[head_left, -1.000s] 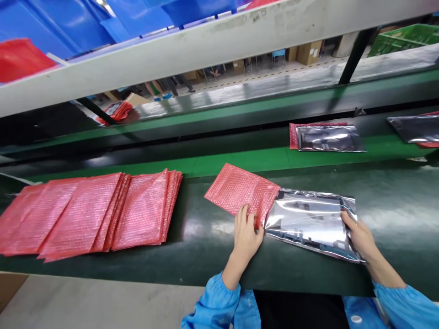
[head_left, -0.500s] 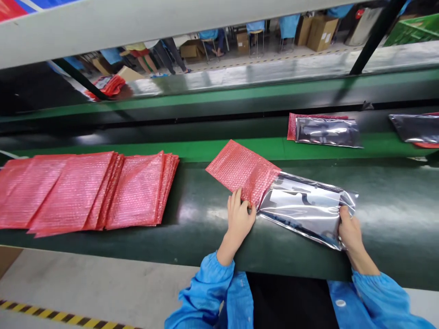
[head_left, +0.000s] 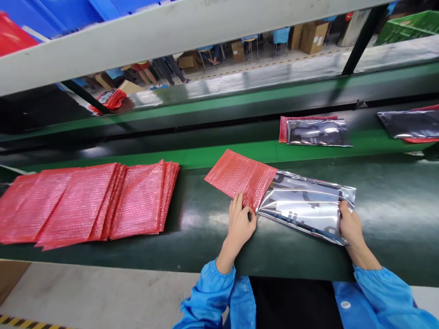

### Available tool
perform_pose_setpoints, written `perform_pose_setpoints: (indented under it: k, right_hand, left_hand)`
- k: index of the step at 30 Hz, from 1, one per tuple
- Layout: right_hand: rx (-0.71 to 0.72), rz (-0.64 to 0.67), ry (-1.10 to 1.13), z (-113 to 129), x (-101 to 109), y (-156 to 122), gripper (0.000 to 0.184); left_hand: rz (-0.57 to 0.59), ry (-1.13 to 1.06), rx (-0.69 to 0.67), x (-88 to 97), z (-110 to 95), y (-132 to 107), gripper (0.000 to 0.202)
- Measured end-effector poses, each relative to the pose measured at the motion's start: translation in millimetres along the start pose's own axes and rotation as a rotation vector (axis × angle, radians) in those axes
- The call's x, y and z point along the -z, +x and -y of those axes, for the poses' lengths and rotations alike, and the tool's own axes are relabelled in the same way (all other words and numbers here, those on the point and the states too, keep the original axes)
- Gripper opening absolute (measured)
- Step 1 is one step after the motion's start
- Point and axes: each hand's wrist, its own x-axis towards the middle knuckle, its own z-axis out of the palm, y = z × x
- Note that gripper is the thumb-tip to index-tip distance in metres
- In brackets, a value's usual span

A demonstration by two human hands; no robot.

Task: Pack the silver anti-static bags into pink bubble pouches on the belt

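My left hand pinches the near edge of a red bubble-wrap bag at its open mouth. Gripped by its right end in my right hand is a shiny silver antistatic bag with a flat part showing dimly inside. The left end of the silver bag meets the bubble bag's mouth, its tip tucked in slightly; how deep is hard to see. Left of my hands lie fanned stacks of red bubble-wrap bags on the dark green bench.
Farther back, a silver packet rests on a red bag on the green strip, with another dark packet to its right. A grey shelf beam crosses above. Cardboard boxes and people's legs show beyond.
The view has shifted a little. The silver bag tilts differently and its reflections have changed; its left end remains at the bubble bag's mouth. Both hands keep their grips.
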Motion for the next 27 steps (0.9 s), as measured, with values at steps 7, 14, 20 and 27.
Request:
perform_pose_setpoints:
  k: [7, 14, 20, 27]
  right_hand:
    - [0.005, -0.003, 0.039, -12.5, -1.5, -0.1, 0.073]
    - [0.004, -0.021, 0.056, 3.1, -10.2, -21.9, 0.077]
    - [-0.108, -0.021, 0.136, 1.2, -10.3, -37.4, 0.069]
    - [-0.095, 0.468, 0.354, -51.7, -31.8, -51.3, 0.066]
  left_hand:
    - [-0.058, -0.023, -0.012, 0.4, -13.5, -8.3, 0.012]
    - [-0.096, -0.116, -0.096, -8.4, -61.4, -12.6, 0.015]
    - [-0.184, -0.76, 0.312, 3.7, -64.9, -15.9, 0.019]
    - [-0.316, -1.635, 1.043, 2.4, -61.0, 5.3, 0.054]
